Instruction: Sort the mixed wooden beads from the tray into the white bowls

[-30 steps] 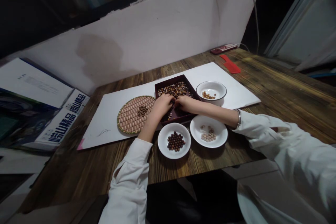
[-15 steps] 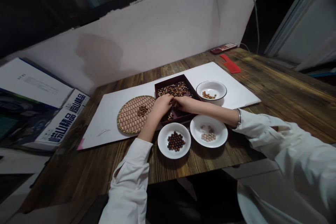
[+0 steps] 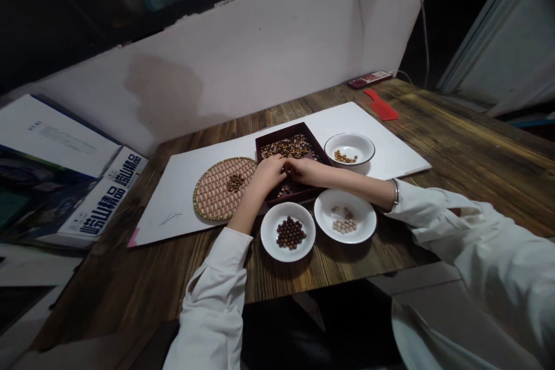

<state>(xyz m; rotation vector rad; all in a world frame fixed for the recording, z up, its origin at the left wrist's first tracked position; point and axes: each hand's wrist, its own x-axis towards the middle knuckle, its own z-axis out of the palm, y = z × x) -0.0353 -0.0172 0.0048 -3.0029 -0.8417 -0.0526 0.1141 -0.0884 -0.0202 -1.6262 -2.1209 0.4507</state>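
Mixed brown, tan and dark beads (image 3: 288,146) fill the far part of a dark red tray (image 3: 309,192). Over the tray's middle, my left hand (image 3: 271,171) and my right hand (image 3: 306,171) meet with fingers curled inward. Their fingertips are mostly hidden, so I cannot make out what they hold. A few beads lie at the tray's near corner beside my left hand. Left of it, a woven round mat (image 3: 217,191) bears a cluster of olive-brown beads (image 3: 236,182). Nearest me, a white bowl (image 3: 269,243) holds dark brown beads (image 3: 291,233).
A second white bowl (image 3: 364,231) has pale beads (image 3: 344,224); a rimmed bowl (image 3: 366,150) farther back holds yellowish beads. All are around a white board (image 3: 173,191) on the wooden table. A red comb-like piece (image 3: 382,107), a phone (image 3: 370,79) and printed boxes (image 3: 99,208) lie outward.
Both hands stay almost in place over the tray, with only slight finger movement. The few beads by the tray's near corner look slightly rearranged.
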